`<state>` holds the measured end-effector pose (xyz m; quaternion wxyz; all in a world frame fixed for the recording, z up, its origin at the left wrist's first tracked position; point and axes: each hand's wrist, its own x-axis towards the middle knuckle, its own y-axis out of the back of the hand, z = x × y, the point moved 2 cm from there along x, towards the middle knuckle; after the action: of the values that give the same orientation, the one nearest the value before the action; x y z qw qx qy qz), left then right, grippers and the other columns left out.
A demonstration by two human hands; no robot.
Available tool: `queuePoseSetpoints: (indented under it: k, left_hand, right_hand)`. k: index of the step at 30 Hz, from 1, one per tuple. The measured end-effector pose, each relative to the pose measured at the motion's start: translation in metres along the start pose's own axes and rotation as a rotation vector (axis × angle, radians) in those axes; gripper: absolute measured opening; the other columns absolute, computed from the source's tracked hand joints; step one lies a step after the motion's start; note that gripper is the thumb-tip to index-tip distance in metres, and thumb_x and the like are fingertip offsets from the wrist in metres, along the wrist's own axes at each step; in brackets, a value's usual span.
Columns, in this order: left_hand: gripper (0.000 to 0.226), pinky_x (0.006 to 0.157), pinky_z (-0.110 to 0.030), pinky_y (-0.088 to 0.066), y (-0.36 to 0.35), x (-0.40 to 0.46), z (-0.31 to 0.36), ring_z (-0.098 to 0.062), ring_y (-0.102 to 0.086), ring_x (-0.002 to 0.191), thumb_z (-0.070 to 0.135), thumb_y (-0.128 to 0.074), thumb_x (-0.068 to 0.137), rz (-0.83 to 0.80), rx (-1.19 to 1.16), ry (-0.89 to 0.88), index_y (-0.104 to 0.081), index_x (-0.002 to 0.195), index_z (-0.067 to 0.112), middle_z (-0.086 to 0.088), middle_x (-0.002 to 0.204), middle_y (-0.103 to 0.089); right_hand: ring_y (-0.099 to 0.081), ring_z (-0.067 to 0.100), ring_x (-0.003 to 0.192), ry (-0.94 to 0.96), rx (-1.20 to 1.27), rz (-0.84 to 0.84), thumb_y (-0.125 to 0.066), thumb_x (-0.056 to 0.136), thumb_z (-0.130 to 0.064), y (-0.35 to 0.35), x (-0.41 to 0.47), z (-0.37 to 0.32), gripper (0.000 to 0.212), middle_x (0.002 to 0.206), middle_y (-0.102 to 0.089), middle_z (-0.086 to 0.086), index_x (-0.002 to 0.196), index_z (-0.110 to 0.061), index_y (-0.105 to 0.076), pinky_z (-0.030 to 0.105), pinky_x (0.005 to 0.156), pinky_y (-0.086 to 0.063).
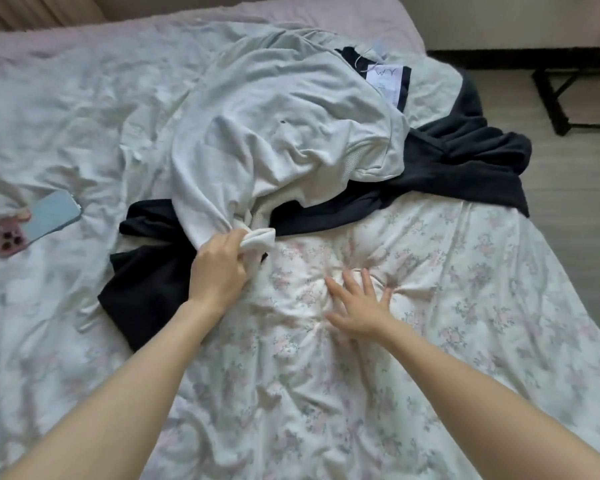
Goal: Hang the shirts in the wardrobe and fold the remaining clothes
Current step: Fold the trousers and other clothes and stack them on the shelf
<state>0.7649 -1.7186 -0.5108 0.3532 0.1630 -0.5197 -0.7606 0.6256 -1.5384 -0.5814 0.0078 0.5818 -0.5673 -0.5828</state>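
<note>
A white shirt [274,133] lies crumpled in the middle of the bed, on top of dark clothes. My left hand [219,268] grips a bunched edge of this white shirt at its near end. One dark garment [146,271] spreads out to the left under my left wrist. Another dark garment [465,161] lies to the right, partly hidden under the shirt. My right hand [361,303] presses flat, fingers spread, on the floral quilt [395,375], apart from the clothes.
A phone in a pink case [35,223] lies on the bed at the left. A white paper tag [387,81] shows behind the shirt. The bed's right edge drops to a wooden floor with a black metal frame [555,95].
</note>
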Motion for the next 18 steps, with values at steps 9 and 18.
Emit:
queuePoseSetpoints:
  k: [9,18]
  left_hand:
    - [0.046,0.072,-0.032,-0.039,0.012,-0.172,0.084,-0.032,-0.059,0.089,0.008,-0.041,0.067,-0.385,-0.38,0.051,-0.062,0.108,0.009,-0.013,0.092,-0.066]
    - [0.035,0.07,-0.027,-0.039,0.025,-0.301,0.098,-0.025,-0.061,0.09,0.027,-0.044,0.07,-0.712,-0.518,0.156,-0.064,0.095,0.013,-0.007,0.091,-0.069]
  right_hand:
    - [-0.062,0.03,0.104,-0.199,1.443,-0.021,-0.06,0.087,-0.043,0.006,-0.086,-0.053,0.05,0.116,-0.062,0.019,0.12,-0.005,-0.054,0.041,0.088,-0.051]
    - [-0.049,0.02,0.072,-0.391,0.982,0.176,-0.043,0.079,0.001,-0.096,-0.217,-0.003,0.02,0.079,-0.052,0.025,0.095,0.007,-0.054,0.029,0.062,-0.038]
